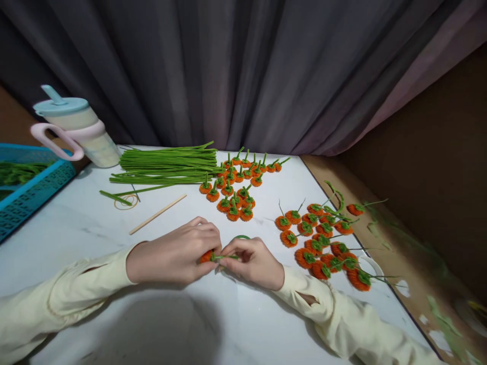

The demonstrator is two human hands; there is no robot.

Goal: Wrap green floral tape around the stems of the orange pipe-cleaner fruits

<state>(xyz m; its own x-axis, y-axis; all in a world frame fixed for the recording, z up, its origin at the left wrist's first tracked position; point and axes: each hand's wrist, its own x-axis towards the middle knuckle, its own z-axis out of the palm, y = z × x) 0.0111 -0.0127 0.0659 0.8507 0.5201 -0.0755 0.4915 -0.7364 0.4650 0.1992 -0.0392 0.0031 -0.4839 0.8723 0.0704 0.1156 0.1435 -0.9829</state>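
My left hand (182, 251) is closed around an orange pipe-cleaner persimmon (206, 257), of which only a small part shows between the fingers. A thin green stem (228, 257) sticks out of it to the right. At that stem, my right hand (253, 258) has its thumb and fingertips pinched together. Both hands meet low over the white tabletop (152, 314). Just behind the right fingers lies a green ring-shaped item (242, 236), partly hidden.
Finished persimmons with short stems (233, 210) stand behind my hands; others with thin stems (305, 257) lie at right. Green pipe cleaners (167, 165), a wooden stick (158, 214), a rubber band (126, 202), a tumbler (91, 129) and a blue basket (36, 195) are at left.
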